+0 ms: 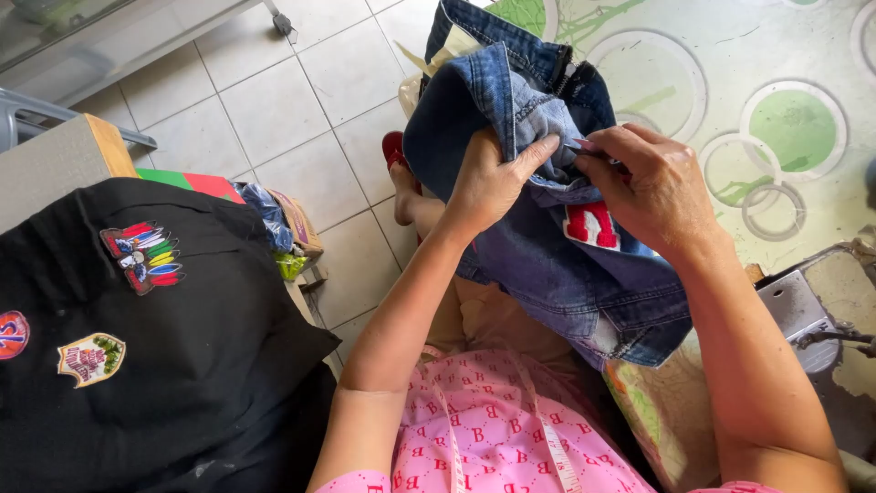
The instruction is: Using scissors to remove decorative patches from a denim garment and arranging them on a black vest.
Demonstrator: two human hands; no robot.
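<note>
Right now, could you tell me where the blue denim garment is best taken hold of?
Take the denim garment by its bunched upper fold, coming from the left, where the left hand already clamps it. The fabric is thick and gathered there, while the lower part hangs loose. Stay clear of the red patch beside the right hand.

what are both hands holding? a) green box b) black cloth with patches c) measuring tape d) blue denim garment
d, the left hand and right hand both grip the blue denim garment, bunched up over the lap; the black cloth lies apart.
</note>
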